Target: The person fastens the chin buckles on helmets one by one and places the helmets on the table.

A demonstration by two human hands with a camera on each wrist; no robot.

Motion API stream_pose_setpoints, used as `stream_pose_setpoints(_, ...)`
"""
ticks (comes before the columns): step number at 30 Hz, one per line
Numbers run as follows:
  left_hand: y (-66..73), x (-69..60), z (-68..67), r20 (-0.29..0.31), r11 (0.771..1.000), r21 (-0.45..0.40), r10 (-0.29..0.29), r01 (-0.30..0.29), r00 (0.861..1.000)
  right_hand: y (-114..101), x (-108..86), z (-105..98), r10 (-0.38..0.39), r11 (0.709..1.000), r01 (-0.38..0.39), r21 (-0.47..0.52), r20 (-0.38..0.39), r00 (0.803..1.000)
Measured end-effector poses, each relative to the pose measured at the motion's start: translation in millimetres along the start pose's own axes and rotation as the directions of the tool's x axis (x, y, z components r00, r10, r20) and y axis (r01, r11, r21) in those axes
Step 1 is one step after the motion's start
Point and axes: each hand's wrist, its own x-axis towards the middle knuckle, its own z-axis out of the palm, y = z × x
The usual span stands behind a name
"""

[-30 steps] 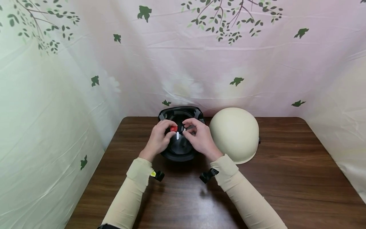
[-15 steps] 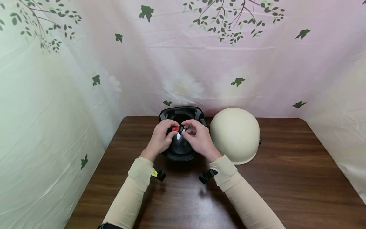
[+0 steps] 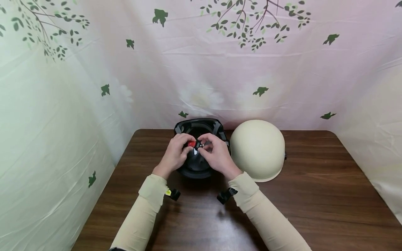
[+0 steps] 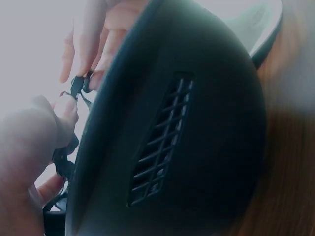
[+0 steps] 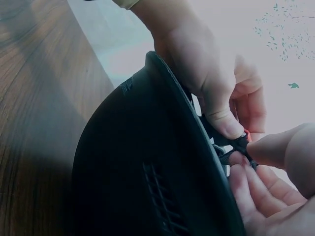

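A black helmet [image 3: 196, 171] lies upside down on the table, its hollow side up. Over its opening, my left hand [image 3: 174, 153] pinches the red part [image 3: 191, 143] of a chin-strap buckle between thumb and fingers. Facing it, my right hand [image 3: 218, 156] pinches the black buckle piece [image 3: 198, 144] on the other strap. The two pieces are close together; whether they are locked cannot be told. In the right wrist view, a bit of the red part [image 5: 247, 133] shows between the fingertips. A black strap clip [image 4: 77, 84] appears in the left wrist view.
A cream helmet [image 3: 257, 150] stands dome up just right of the black one. Beneath both is a brown wooden table [image 3: 320, 195]. A leaf-printed curtain [image 3: 201, 76] hangs behind the table and along its sides.
My right hand has shifted slightly left, bringing the black buckle piece closer to the red part. My left hand keeps its grip, and both helmets stay put.
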Motion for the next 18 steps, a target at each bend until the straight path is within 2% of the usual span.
stream_pose_setpoints(4,-3.6,-1.1,-1.3,0.017,1.000,0.009,0.022,-0.022,1.000,-0.2,-1.3,-3.0,0.012,0.999,-0.010,-0.043,0.045,0.999)
stream_pose_setpoints(8,-5.5,-2.8,-2.3,0.005,0.999,0.007,0.045,-0.045,0.999,-1.9,-2.3,-5.1,0.043,0.999,-0.040,-0.035,0.073,0.996)
stream_pose_setpoints(12,-6.5,-4.5,-2.6,-0.008,0.999,0.002,0.049,-0.049,0.999,-4.7,-0.9,-5.8,0.074,0.997,-0.072,-0.034,0.066,0.995)
stream_pose_setpoints(18,-7.3,-5.6,-3.0,-0.002,0.999,-0.013,0.035,-0.035,0.999,-7.4,0.8,-5.5,0.102,0.992,-0.097,-0.086,0.055,0.993)
